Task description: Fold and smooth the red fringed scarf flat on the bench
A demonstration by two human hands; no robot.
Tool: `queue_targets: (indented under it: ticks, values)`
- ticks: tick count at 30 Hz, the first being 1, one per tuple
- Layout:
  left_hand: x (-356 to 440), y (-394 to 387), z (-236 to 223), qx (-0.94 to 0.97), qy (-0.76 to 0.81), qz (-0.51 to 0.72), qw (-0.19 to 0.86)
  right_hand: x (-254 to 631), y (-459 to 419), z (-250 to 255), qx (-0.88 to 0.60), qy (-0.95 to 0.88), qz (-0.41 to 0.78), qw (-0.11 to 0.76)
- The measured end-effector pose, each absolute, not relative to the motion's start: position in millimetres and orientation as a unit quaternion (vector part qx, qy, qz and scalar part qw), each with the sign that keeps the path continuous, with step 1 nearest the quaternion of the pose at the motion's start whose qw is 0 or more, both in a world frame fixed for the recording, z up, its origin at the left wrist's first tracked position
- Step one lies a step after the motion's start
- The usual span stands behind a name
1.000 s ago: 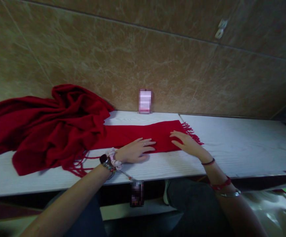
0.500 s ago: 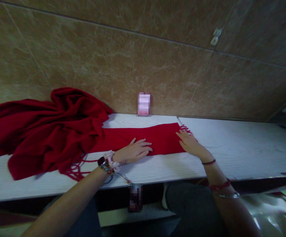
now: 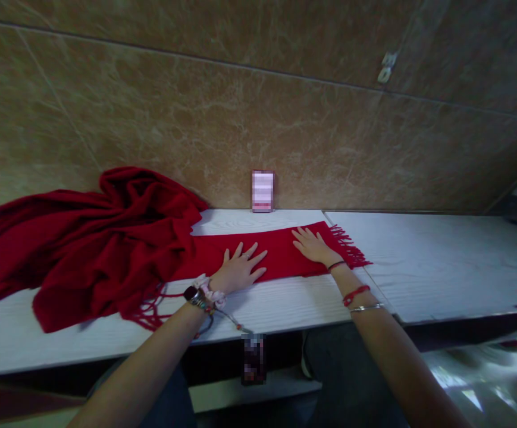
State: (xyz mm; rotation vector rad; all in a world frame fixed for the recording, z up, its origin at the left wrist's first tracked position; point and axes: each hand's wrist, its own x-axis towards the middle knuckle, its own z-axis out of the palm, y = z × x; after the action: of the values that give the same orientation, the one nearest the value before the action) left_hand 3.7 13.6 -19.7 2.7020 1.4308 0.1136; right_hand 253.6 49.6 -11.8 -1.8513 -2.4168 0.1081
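A red fringed scarf point(image 3: 280, 245) lies along the white wood-grain bench top. Its right part is a flat, folded strip ending in a fringe, while its left part is heaped in loose folds against the wall. My left hand point(image 3: 239, 270) rests on the strip near its middle, palm down with fingers spread. Closer to the fringed end, my right hand point(image 3: 312, 245) also lies flat on the cloth, fingers apart. Some loose fringe strands hang out below the heap, left of my left wrist.
A small upright object with a blurred face point(image 3: 262, 191) leans against the brown marbled wall point(image 3: 173, 119). The white surface point(image 3: 441, 261) runs on to the right past a seam. A blurred pendant point(image 3: 253, 358) hangs by its front edge.
My right hand has moved left from the fringed end onto the strip, uncovering the fringe. My left hand has spread its fingers and shifted slightly left.
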Motion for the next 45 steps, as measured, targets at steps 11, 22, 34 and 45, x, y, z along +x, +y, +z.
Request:
queue_targets:
  ticks: [11,22,34,45]
  values:
    - [7.1,11.1,-17.4,0.869,0.491,0.019,0.053,305.6,47.5,-4.6,-0.72,-0.677,-0.106,0.109]
    - [6.9,10.5,-18.6,0.872,0.486,0.026,0.045,240.3,7.4,-16.8,-0.498,-0.865,-0.036,0.056]
    - [6.9,5.7,-17.1,0.883,0.467,0.048,-0.013,325.8,40.0,-26.9,-0.612,-0.789,0.014,0.04]
    - [-1.9,12.2,-11.2,0.894,0.431,0.082,-0.093,370.8,37.5,-19.2,-0.66,-0.751,0.013,0.014]
